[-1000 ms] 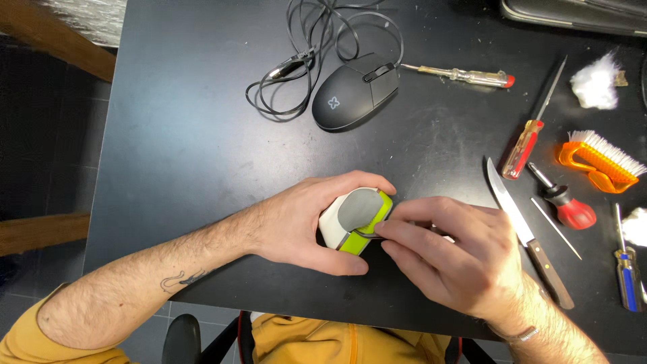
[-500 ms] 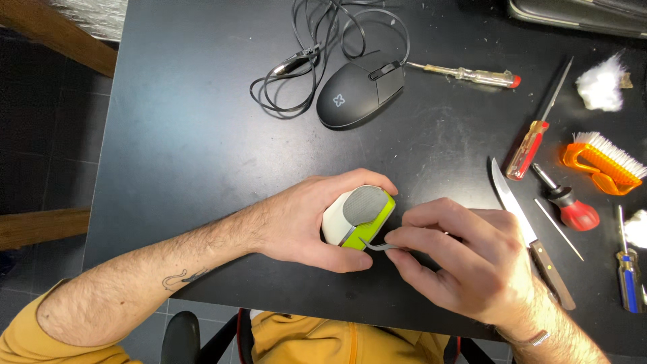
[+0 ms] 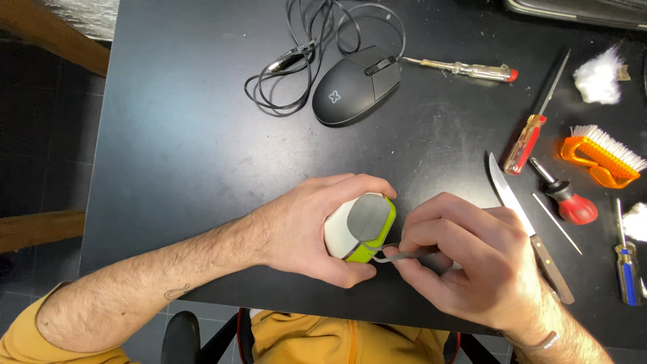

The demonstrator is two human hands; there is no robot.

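My left hand (image 3: 306,226) grips a small white, grey and lime-green computer mouse (image 3: 359,228) near the front edge of the black table (image 3: 189,148). My right hand (image 3: 472,259) sits just right of it, fingers curled around a thin grey metal tool (image 3: 397,255). The tool's tip touches the mouse's green lower edge. Most of the tool is hidden inside my fist.
A black wired mouse (image 3: 356,89) with its coiled cable (image 3: 303,61) lies at the back. To the right lie a knife (image 3: 529,226), several screwdrivers (image 3: 532,131), an orange brush (image 3: 603,158) and white cotton tufts (image 3: 596,74).
My right hand has drawn slightly away to the right, and the grey tool now shows at the mouse's lower edge. The left hand keeps its hold.
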